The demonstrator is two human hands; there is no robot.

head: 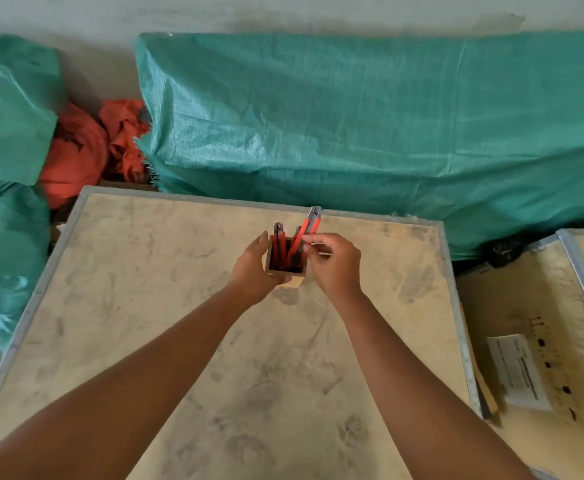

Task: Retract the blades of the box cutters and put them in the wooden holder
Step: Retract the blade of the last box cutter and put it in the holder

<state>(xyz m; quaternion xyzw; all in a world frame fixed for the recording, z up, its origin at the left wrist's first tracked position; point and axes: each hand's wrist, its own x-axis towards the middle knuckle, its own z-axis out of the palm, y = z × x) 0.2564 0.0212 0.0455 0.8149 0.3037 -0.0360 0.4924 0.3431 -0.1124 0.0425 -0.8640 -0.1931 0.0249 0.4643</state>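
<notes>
A small square wooden holder point(299, 279) stands near the far middle of a dusty plywood crate top point(214, 341). My left hand point(254, 268) wraps around the holder's left side. Inside it stand red and black box cutters point(278, 242), upright. My right hand point(335, 263) pinches another red box cutter point(312, 221) by its middle, with its lower end down inside the holder and its grey tip pointing up and away. No bare blade shows on this cutter's tip.
Green woven tarpaulin point(352, 116) covers bulky things behind the crate and at the left point(3, 109). Orange cloth point(86, 150) lies between them. A second crate point(543, 323) with a paper label point(517, 372) sits at the right, close to the first.
</notes>
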